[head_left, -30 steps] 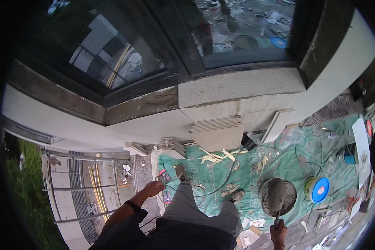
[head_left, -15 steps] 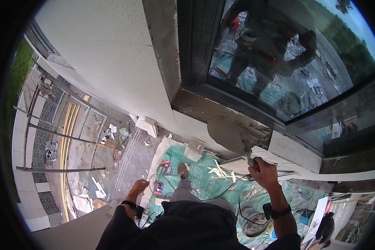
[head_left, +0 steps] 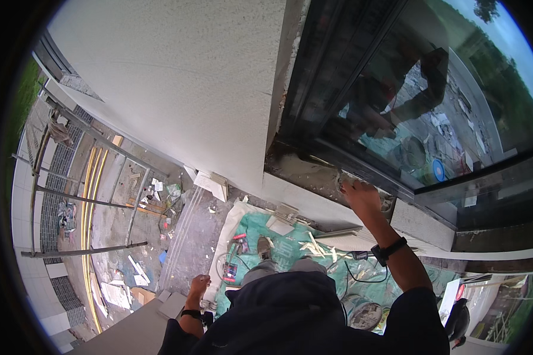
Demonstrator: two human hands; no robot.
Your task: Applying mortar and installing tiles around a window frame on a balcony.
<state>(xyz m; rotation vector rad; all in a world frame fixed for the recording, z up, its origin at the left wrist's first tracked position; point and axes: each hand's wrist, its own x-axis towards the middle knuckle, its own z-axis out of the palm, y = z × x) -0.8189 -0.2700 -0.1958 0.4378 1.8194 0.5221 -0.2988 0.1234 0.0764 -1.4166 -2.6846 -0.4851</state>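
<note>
My right hand (head_left: 361, 198) is up at the mortar-smeared window sill (head_left: 299, 171), fingers closed on the trowel handle, the blade hard to make out. Just above is the dark-framed window (head_left: 438, 112), with blurry reflections in its glass. The white rendered wall (head_left: 166, 77) rises left of the sill. My left hand (head_left: 199, 286) hangs low beside my body, fingers curled; whatever it holds, if anything, cannot be made out. Below, partly behind my body, a round tub of mortar (head_left: 366, 315) sits on the green sheet (head_left: 254, 222).
Tile stacks (head_left: 213, 184) lean at the wall's foot. A metal tube frame (head_left: 86, 248) stands at the left over debris and long yellow poles (head_left: 90, 195). Power cords (head_left: 370, 279) cross the sheet. A white board (head_left: 447, 299) is at the lower right.
My right hand has risen from the mortar tub to the sill and moved along it toward the window corner. The view has swung toward the wall. My left hand now sits lower in view.
</note>
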